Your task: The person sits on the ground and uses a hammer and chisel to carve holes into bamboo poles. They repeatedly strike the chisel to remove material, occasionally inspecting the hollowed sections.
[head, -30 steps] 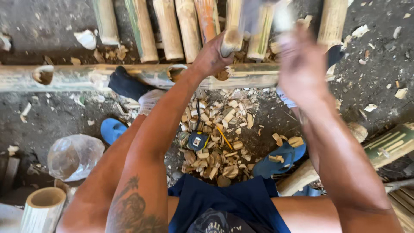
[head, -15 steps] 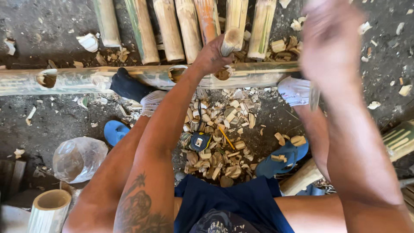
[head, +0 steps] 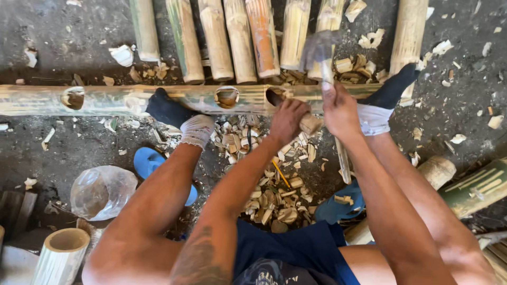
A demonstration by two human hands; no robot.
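Observation:
A long bamboo pole (head: 132, 99) lies across the ground with several holes cut in it. My two socked feet rest on it, one (head: 168, 108) left of the middle and one (head: 392, 88) at the right. My left hand (head: 288, 119) grips a wooden-handled chisel (head: 310, 124) at the hole (head: 274, 96) nearest the middle. My right hand (head: 339, 108) is just to its right, closed round the handle of a hammer. The hammer's head (head: 318, 46) is blurred above the pole.
A row of cut bamboo sections (head: 216, 37) lies beyond the pole. Wood chips (head: 269, 195) are piled between my legs. Blue sandals (head: 148, 161) lie under them. A crumpled clear plastic bag (head: 100, 191), a bamboo tube (head: 60, 253) and more bamboo (head: 475, 190) surround me.
My right hand with the hammer was raised close to the camera and has swung down beside my left hand. The left hand has stayed at the hole on the chisel.

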